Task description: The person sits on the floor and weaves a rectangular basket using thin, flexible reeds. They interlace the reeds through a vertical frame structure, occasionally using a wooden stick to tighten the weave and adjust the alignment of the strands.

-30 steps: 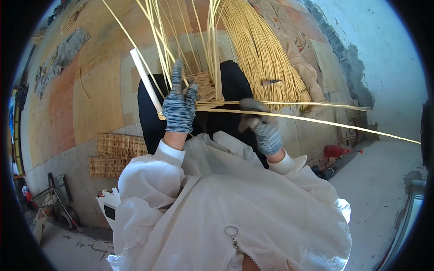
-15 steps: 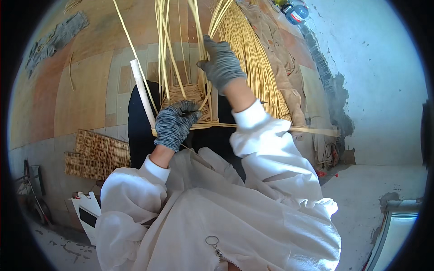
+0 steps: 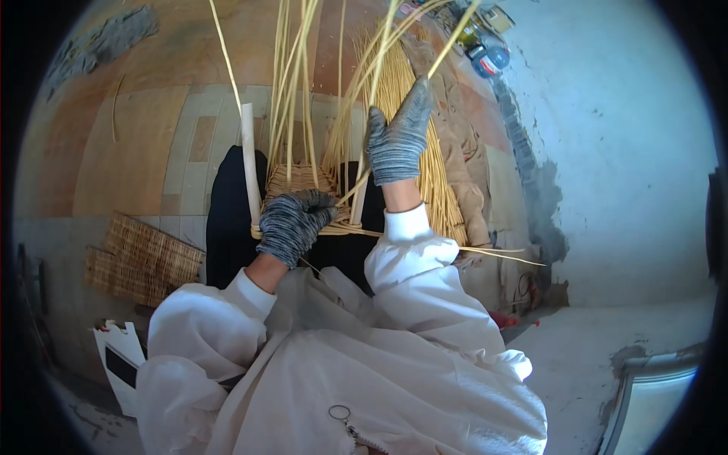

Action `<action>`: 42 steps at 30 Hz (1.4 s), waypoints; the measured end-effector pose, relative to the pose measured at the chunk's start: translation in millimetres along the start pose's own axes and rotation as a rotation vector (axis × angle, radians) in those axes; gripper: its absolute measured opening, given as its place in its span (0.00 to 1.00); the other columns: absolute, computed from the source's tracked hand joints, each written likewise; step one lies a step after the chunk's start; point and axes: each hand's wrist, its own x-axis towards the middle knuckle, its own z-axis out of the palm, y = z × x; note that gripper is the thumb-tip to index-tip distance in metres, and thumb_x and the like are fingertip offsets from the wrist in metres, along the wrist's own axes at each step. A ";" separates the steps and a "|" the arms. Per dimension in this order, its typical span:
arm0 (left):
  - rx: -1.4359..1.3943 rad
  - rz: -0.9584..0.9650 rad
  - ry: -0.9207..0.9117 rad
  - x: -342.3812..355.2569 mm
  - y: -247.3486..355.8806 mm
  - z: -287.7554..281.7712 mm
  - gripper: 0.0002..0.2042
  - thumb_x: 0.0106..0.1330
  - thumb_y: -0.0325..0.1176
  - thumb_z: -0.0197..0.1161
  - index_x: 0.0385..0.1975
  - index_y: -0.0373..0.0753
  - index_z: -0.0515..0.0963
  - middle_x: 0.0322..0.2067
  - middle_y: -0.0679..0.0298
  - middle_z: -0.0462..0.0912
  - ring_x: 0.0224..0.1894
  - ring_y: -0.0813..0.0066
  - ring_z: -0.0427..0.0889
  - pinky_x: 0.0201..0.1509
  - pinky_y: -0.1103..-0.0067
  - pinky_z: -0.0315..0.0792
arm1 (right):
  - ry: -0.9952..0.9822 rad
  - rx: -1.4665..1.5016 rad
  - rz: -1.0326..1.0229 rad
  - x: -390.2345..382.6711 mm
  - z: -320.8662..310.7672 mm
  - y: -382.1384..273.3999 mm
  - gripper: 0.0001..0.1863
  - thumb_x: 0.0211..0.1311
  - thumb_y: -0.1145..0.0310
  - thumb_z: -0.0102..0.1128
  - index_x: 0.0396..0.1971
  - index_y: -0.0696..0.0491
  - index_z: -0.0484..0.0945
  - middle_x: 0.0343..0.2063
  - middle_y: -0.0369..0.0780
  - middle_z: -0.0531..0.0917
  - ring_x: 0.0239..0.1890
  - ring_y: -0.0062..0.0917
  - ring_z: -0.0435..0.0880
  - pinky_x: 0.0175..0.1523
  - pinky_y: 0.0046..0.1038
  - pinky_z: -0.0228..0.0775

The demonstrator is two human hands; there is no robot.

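Note:
A small woven wicker panel point(image 3: 302, 180) rests across my dark-trousered lap, with long wicker rods point(image 3: 292, 68) standing up from it and a pale wooden stake point(image 3: 249, 163) at its left corner. My left hand point(image 3: 292, 227), in a grey knitted glove, pinches the near edge where a rod bends out. That wicker rod point(image 3: 349, 193) slants up to the right, behind my gloved right hand point(image 3: 398, 140), and comes out at the fingertips. My right hand closes along it, thumb to the left beside another upright rod. The palm side is hidden.
A large bundle of loose wicker rods point(image 3: 436, 167) lies on brown cloth point(image 3: 466, 152) at the right. Woven wicker mats point(image 3: 148, 262) lie on the floor at left, near a white box-like object point(image 3: 120, 360). A blue-capped plastic bottle point(image 3: 493, 61) stands by the wall.
My right hand has moved right and slightly nearer, drawing the rod over to the upper right, away from the upright rods. My left hand keeps its hold at the near edge.

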 end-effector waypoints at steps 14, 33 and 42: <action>0.239 -0.086 -0.016 8.0 12.0 -3.5 0.15 0.56 0.42 0.62 0.39 0.41 0.81 0.35 0.59 0.83 0.37 0.66 0.81 0.47 0.77 0.72 | -0.687 0.045 0.139 68.8 -56.2 11.7 0.17 0.56 0.56 0.57 0.37 0.54 0.78 0.36 0.44 0.82 0.40 0.37 0.80 0.48 0.34 0.70; 0.738 0.604 0.478 -27.5 -2.5 39.5 0.21 0.42 0.47 0.71 0.37 0.45 0.82 0.51 0.57 0.71 0.56 0.61 0.67 0.65 0.58 0.49 | -1.206 0.196 0.209 -33.1 -70.3 6.5 0.21 0.58 0.54 0.54 0.32 0.60 0.75 0.30 0.52 0.79 0.35 0.43 0.79 0.40 0.38 0.70; 1.106 0.730 0.327 -8.3 -27.3 58.1 0.27 0.52 0.49 0.61 0.47 0.34 0.73 0.47 0.55 0.74 0.52 0.62 0.71 0.58 0.61 0.59 | -1.110 0.199 0.287 -54.5 -44.4 18.9 0.23 0.57 0.53 0.51 0.30 0.63 0.76 0.25 0.53 0.79 0.31 0.45 0.80 0.40 0.37 0.71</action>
